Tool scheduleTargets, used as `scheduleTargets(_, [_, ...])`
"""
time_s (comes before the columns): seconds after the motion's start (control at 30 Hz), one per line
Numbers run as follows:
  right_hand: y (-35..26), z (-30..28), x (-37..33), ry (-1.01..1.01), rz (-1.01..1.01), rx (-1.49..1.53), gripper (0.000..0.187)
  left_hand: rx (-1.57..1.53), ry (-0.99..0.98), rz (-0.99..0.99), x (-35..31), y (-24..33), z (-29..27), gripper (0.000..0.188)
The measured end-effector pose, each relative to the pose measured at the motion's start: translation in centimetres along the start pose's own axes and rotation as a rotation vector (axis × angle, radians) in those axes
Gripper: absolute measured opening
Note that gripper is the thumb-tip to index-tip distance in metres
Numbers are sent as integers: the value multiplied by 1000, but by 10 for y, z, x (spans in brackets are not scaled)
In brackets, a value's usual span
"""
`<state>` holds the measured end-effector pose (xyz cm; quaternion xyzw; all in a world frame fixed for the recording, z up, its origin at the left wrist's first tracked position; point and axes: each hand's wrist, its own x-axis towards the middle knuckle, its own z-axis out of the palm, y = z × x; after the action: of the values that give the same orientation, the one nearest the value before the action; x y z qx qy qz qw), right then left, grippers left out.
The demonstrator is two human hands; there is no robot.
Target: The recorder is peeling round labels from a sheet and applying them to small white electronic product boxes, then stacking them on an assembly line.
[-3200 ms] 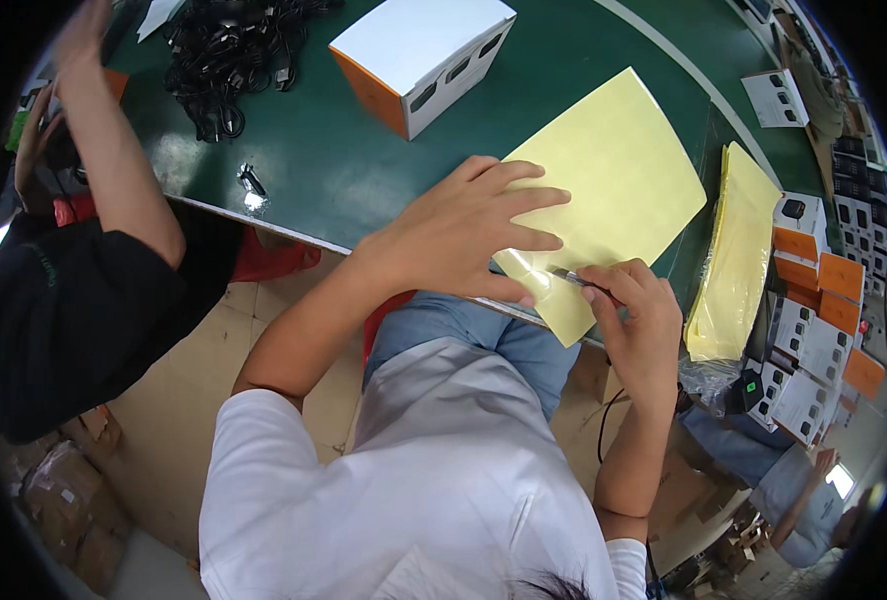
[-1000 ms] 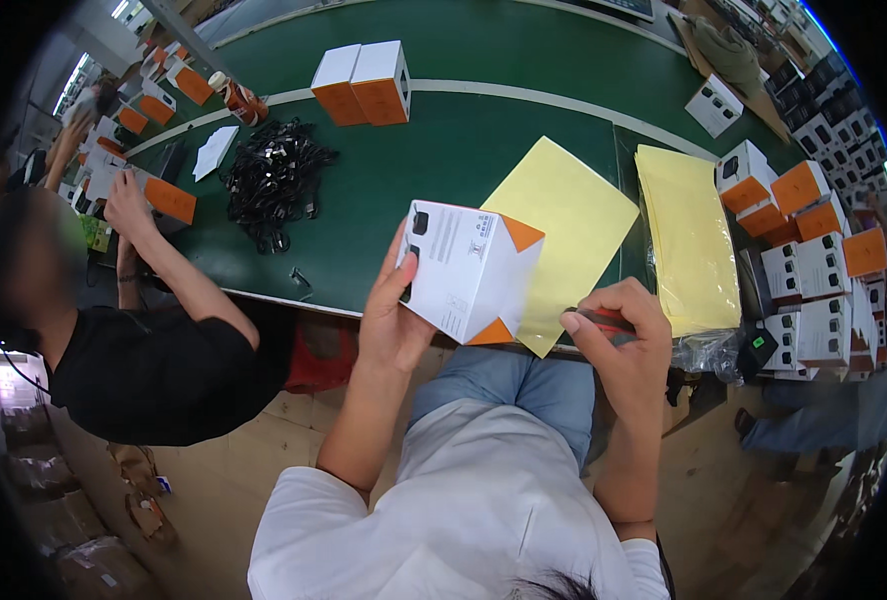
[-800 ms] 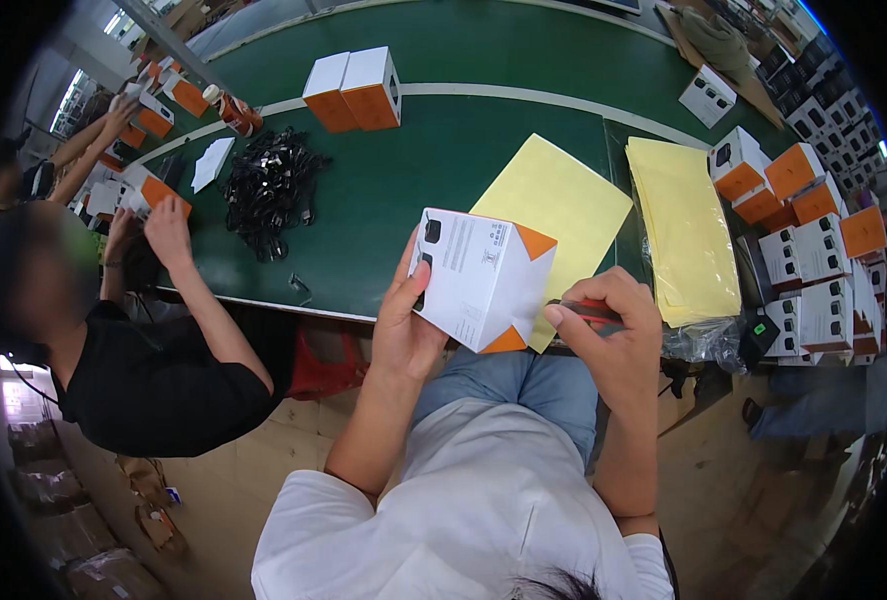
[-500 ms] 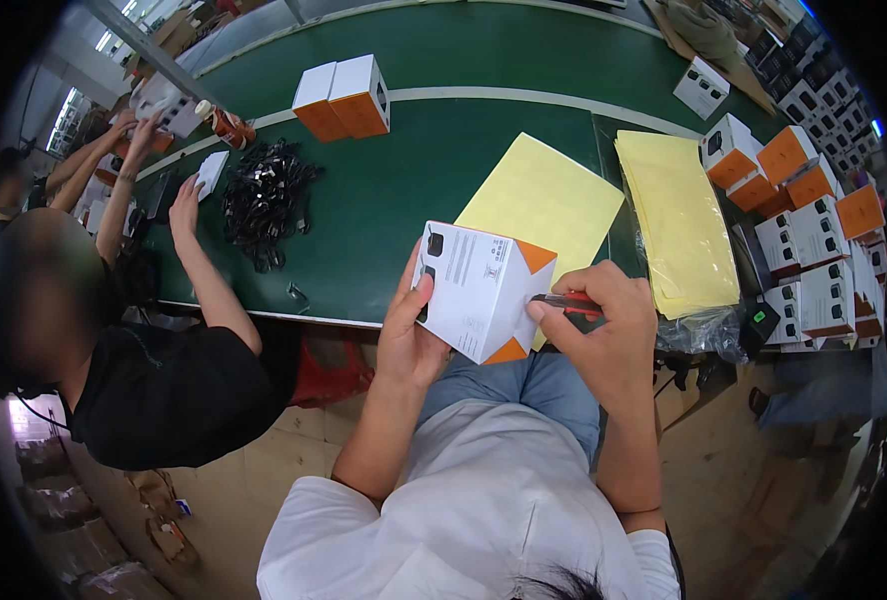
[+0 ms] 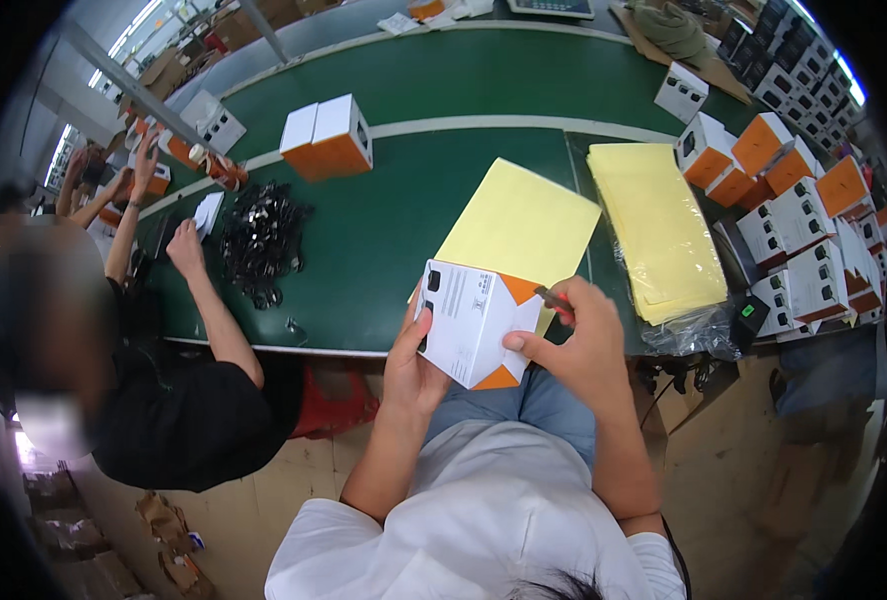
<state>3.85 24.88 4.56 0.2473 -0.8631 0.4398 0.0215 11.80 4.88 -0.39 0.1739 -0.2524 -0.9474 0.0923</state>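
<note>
A white and orange cardboard box (image 5: 461,315) is tilted over the table's near edge, with its orange-cornered end toward my right. My left hand (image 5: 416,365) grips it from the left, thumb on the printed face and fingers underneath. Closed around a red and dark utility knife (image 5: 561,304), my right hand (image 5: 586,335) is at that end of the box. The knife's dark tip points left, close to the upper orange corner, while my right thumb presses on the white flap. Behind the box, a yellow sheet (image 5: 524,220) lies on the green table (image 5: 394,190).
Yellow sheets in clear plastic (image 5: 659,230) lie to the right, beside many stacked boxes (image 5: 799,220). Two boxes (image 5: 329,137) stand farther back. Left are a heap of black cables (image 5: 264,240) and a co-worker in black (image 5: 179,400), whose arm rests over the table.
My right hand has shifted the knife up toward the box's upper orange corner, and its thumb now lies on the flap. The whole view has shifted slightly. My left hand keeps its hold.
</note>
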Motion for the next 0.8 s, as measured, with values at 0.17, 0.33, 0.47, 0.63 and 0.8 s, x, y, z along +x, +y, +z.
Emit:
scheduleTargets(0.17, [50, -8, -13, 119, 359, 456, 33, 437, -197, 287, 60, 20, 53, 67])
scheduleTargets(0.33, [83, -52, -49, 128, 445, 546, 23, 1217, -477, 775, 216, -10, 155, 59])
scheduleTargets(0.47, [94, -76, -75, 164, 514, 518, 20, 1389, -542, 982, 306, -94, 255, 59])
scheduleTargets(0.63, [104, -82, -93, 129, 594, 507, 29, 1343, -380, 874, 335, -199, 366, 60])
scheduleTargets(0.8, [113, -85, -102, 69, 546, 548, 33, 1754, -419, 654, 328, -253, 413, 55])
